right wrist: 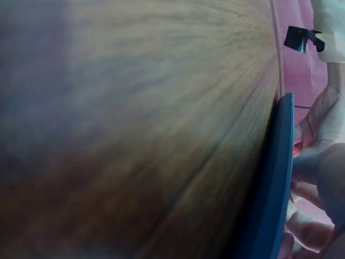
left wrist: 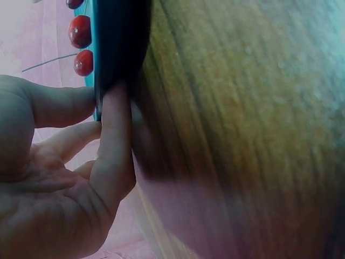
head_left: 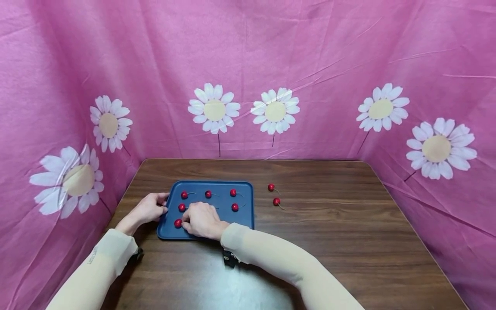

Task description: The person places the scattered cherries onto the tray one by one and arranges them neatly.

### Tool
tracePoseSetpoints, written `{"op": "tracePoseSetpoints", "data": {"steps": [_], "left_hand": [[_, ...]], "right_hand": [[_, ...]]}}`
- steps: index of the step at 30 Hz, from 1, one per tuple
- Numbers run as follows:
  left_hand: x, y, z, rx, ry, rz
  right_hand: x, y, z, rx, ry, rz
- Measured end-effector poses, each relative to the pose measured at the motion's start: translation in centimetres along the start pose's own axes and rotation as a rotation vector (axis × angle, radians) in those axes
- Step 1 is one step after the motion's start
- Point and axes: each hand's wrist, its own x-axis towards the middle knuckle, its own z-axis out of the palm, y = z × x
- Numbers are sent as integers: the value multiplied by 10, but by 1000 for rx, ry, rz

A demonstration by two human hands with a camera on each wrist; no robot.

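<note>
A dark blue tray [head_left: 221, 186] lies on the wooden table, with several red cherries on thin stems set out in rows on it. At its left edge my left hand [head_left: 149, 208] grips the rim; in the left wrist view the thumb meets the rim and a finger lies along the tray's underside [left wrist: 121, 38]. My right hand [head_left: 203, 219] reaches over the near left part of the tray, fingers curled, pinching at the right side of the front-left cherry [head_left: 178, 223]. That cherry's stem is hidden by the fingers. The hand also covers the tray's middle.
Right of the tray, two more cherries lie on the table, a farther one [head_left: 271, 187] and a nearer one [head_left: 276, 201]. A pink cloth [head_left: 248, 51] printed with daisies hangs behind and at both sides of the wooden table [head_left: 329, 224].
</note>
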Motion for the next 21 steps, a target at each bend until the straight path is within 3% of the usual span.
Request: {"op": "tracePoseSetpoints", "data": {"steps": [10,21], "left_hand": [[-3,2,0,-3,2,12],[-3,2,0,-3,2,22]], "right_hand": [[-3,0,0,-29,15,-1],[-7,1,-10,70,-31,38]]}}
